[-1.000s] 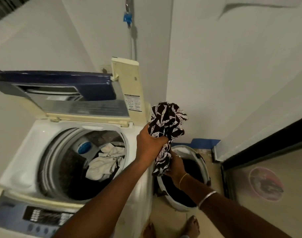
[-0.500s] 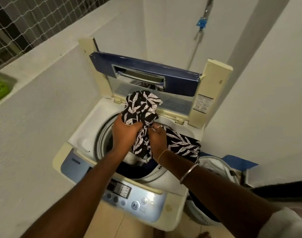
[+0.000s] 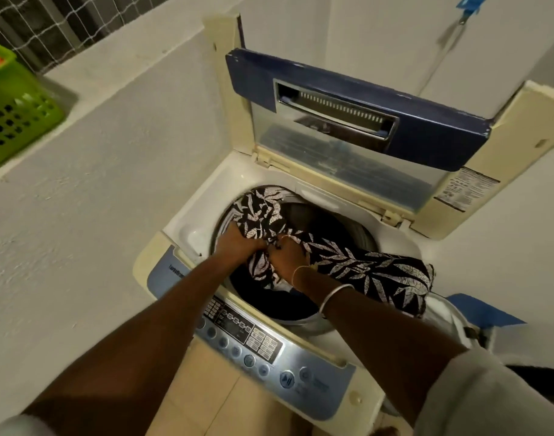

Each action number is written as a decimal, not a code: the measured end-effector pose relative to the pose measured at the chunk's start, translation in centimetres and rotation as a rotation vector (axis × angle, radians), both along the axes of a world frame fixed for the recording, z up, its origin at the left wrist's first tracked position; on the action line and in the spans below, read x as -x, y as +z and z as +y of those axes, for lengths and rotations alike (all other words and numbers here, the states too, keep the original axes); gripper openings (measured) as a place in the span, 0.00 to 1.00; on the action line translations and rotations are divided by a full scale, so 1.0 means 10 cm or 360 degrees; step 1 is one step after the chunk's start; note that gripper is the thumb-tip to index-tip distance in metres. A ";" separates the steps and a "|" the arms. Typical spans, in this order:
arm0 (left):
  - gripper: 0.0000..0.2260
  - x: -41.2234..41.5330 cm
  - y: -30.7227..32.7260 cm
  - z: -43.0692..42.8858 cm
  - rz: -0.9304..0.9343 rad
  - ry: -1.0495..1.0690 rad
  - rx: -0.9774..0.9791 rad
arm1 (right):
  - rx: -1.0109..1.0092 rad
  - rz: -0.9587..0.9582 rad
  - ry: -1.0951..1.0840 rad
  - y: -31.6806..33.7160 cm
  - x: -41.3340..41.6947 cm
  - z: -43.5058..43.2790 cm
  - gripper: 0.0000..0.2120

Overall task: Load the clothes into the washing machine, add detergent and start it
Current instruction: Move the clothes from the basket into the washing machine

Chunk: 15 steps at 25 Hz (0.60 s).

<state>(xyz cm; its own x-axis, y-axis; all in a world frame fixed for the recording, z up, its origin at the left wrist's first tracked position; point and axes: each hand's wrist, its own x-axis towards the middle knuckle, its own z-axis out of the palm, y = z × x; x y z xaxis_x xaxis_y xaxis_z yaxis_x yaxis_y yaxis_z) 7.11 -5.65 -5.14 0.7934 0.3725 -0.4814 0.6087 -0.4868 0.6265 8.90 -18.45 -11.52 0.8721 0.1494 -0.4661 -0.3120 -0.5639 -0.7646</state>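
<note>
Two hands, one garment. Far left, a green perforated basket (image 3: 16, 118) sits on the white ledge with something orange inside (too blurred to name). Moving right, the top-loading washing machine (image 3: 200, 226) stands with its lid (image 3: 426, 133) folded upright at the back. A blue control panel (image 3: 247, 336) runs along the front edge, nearest the camera.

The left hand (image 3: 238, 243) is over the left side of the drum (image 3: 348, 228) mouth, fingers curled into the leaf-print garment (image 3: 363, 269) and clutching a bunch of it. The right hand (image 3: 290, 256) is just beside it, fingers clenched on the same fabric, with a silver bangle (image 3: 335, 294) on that wrist.

The garment is black with white leaves. One part is heaped at the back-left of the drum mouth, the middle is gathered in both hands above the opening, and the rest trails rightwards over the machine's right rim. Dark laundry shows in the drum below the hands.

Right of the machine is a white laundry bin (image 3: 442, 313), partly hidden under the trailing cloth, with a blue patch (image 3: 486, 313) on the floor beyond it. A blue clip (image 3: 467, 4) hangs on the wall, top right.
</note>
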 end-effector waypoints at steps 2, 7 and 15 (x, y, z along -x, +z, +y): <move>0.17 -0.01 -0.26 -0.06 0.0012 -0.0018 -0.0017 | -0.0019 0.0115 0.0034 -0.10 0.02 -0.18 0.16; 0.08 -0.10 -0.44 -0.32 -0.0103 0.0044 0.0080 | 0.0585 -0.0185 0.0550 0.11 -0.09 -0.79 0.17; 0.11 -0.04 -0.48 -1.23 0.0137 -0.1032 0.0020 | 0.1829 -0.0199 0.1330 0.46 -0.04 -1.36 0.17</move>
